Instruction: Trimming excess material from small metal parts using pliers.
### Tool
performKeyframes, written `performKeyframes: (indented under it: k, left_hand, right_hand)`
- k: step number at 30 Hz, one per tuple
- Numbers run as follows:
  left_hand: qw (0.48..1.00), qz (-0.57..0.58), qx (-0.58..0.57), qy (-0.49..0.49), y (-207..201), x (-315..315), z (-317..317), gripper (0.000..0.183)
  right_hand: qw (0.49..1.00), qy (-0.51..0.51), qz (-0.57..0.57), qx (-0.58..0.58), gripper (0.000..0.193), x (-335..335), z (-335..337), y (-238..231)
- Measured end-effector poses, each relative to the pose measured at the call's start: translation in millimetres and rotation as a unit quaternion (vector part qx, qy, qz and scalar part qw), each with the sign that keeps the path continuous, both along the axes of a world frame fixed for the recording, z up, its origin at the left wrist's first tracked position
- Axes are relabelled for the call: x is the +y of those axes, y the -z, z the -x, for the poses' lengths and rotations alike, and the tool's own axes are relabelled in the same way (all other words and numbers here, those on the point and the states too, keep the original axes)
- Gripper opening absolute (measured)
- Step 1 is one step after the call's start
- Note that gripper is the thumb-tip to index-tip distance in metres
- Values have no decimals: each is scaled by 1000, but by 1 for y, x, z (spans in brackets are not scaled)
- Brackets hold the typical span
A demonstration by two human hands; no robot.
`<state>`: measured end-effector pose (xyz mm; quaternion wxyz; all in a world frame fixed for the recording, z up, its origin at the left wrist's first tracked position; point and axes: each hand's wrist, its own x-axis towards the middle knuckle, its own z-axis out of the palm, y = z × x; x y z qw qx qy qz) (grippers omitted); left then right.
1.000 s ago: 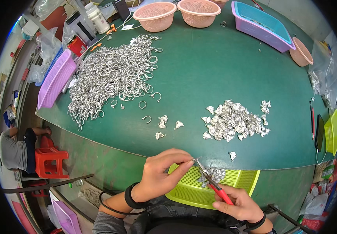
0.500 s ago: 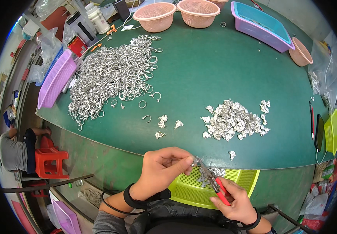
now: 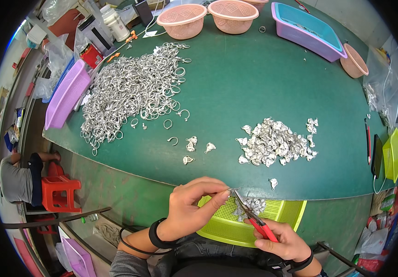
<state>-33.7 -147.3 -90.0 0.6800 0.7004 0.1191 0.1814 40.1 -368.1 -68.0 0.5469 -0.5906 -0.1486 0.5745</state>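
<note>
While pinching 1 tiny silver piece (image 3: 231,189) between thumb and finger of the left hand (image 3: 190,203), clamps the right hand (image 3: 285,242) on 1 pair of red-handled pliers (image 3: 255,219), slanting up-left, with tips just beside that piece; cannot tell whether touching. Finds it up-left of the right hand, near the edge of the tabletop (image 3: 217,92). Counts 4 loose silver charms (image 3: 210,147) well left of the charm pile (image 3: 276,143), 1 below it, 4 pink bowls (image 3: 183,29); cannot tally charm pile or ring pile (image 3: 132,87).
</note>
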Motion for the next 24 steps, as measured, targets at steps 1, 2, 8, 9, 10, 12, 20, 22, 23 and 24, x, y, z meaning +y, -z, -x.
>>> performKeyframes:
  k: [1,2,8,9,10,12,20,22,23,24]
  left_hand:
    - [999,-46,-3,-2,1,0,0,7]
    - [999,-46,-3,-1,0,1,-1,7]
    - [980,-188,-61,26,-3,7,-4,9]
    - [977,-199,-69,32,-1,9,-4,9]
    - [974,-209,-77,37,0,10,-4,9]
    - [978,-191,-72,46,2,12,-3,9]
    - [995,-75,-21,65,3,9,1,7]
    - [999,20,-2,47,4,7,1,6]
    - [999,20,-3,48,3,7,1,6]
    - [995,78,1,54,1,7,1,7]
  right_hand:
    - [1000,5,-2,0,52,0,1,0]
    - [1000,5,-2,0,52,1,1,-1]
    - [994,6,24,-102,46,9,4,-4]
    - [994,15,38,-103,44,10,5,-6]
    - [993,23,52,-104,42,10,5,-6]
    - [993,35,44,-104,44,10,9,-3]
    - [927,29,72,-367,55,11,14,8]
    - [898,42,65,-434,55,12,16,11]
    - [897,42,65,-434,55,12,15,12]
    - [891,40,66,-447,55,11,15,13]
